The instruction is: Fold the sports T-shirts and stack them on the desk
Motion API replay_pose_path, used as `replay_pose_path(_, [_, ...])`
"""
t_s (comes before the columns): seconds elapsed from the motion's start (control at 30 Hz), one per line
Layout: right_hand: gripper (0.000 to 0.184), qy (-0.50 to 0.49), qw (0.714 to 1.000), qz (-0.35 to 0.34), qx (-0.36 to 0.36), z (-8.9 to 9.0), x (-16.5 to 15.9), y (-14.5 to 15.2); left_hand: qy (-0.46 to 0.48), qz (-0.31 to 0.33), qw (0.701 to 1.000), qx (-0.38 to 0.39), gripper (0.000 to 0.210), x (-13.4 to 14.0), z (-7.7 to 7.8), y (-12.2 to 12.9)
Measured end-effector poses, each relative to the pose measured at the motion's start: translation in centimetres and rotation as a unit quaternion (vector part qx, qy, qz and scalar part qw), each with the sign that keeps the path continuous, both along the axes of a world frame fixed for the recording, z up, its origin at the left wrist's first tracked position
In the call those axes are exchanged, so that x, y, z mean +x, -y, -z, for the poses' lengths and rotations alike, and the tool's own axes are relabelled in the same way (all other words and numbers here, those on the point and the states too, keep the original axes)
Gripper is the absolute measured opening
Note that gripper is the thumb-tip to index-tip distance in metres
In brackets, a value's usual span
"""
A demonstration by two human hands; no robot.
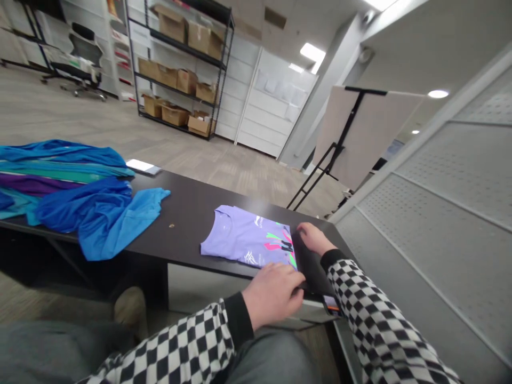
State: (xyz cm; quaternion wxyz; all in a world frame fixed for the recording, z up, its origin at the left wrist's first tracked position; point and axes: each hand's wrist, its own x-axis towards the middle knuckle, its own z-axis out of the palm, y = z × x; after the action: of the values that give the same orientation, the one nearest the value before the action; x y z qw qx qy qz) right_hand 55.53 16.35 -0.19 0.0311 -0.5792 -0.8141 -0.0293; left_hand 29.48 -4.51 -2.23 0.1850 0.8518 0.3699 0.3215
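A lavender T-shirt (236,232) lies folded flat on the dark table, its neckline to the left and a pink, green and black print near its right edge. My left hand (276,292) is at the near right corner of the shirt, over the table's front edge, its fingers bent and thumb apart. Beside the far right corner, my right hand (315,238) rests on the tabletop with its fingers loosely extended, a small gap from the cloth. Neither hand visibly grips the fabric, though my left hand hides the near corner.
Blue, teal and purple garments (96,197) are heaped on the left of the table (184,197), one hanging over its edge. A white flat object (143,167) lies behind them. A phone (332,305) is by my right forearm. A grey perforated panel (432,202) borders the right.
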Motion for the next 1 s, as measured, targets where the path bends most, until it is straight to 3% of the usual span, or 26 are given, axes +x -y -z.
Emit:
replay_pose_path(0.07, [0.033, -0.028, 0.999, -0.004, 0.016, 0.6, -1.5, -0.2, -0.020, -0.092, 0.996, 0.001, 0.020, -2.2, -0.6, -0.5])
replay_pose_path(0.17, [0.041, -0.102, 0.990, -0.094, -0.007, 1.5, -5.7, -0.5, -0.089, -0.230, 0.969, -0.011, 0.025, -5.8, -0.4, -1.7])
replay_pose_path(0.23, [0.048, -0.126, 0.978, -0.161, -0.049, 2.5, -8.5, -0.5, -0.124, -0.266, 0.956, -0.018, 0.028, -8.2, 0.3, -2.4])
replay_pose_path(0.3, [0.055, -0.114, 0.972, -0.185, -0.088, 3.9, -10.2, -0.5, -0.132, -0.261, 0.956, -0.016, 0.026, -10.6, 1.2, -2.9])
replay_pose_path(0.4, [0.064, -0.090, 0.978, -0.148, -0.112, 5.9, -10.0, -0.8, -0.102, -0.232, 0.967, 0.017, 0.029, -14.0, 2.2, -2.8])
replay_pose_path(0.5, [0.068, -0.083, 0.989, -0.060, -0.103, 6.8, -7.1, -1.2, -0.060, -0.216, 0.974, 0.046, 0.037, -17.1, 3.1, -1.8])
replay_pose_path(0.7, [0.069, -0.073, 0.983, 0.136, -0.094, 5.9, -0.4, 0.8, -0.021, -0.228, 0.972, 0.053, 0.036, -21.0, 6.4, -0.3])
replay_pose_path(0.83, [0.071, -0.073, 0.981, 0.163, -0.071, 4.4, 0.4, 1.9, -0.049, -0.235, 0.967, 0.080, 0.035, -20.4, 7.0, -0.5])
replay_pose_path(0.93, [0.069, -0.077, 0.986, 0.148, -0.024, 3.6, -0.3, 2.4, -0.063, -0.261, 0.957, 0.114, 0.034, -19.6, 6.7, -0.4])
replay_pose_path(1.0, [0.067, -0.068, 0.989, 0.127, -0.038, 3.7, -0.8, 3.0, -0.067, -0.262, 0.953, 0.134, 0.034, -19.5, 6.6, -0.3])
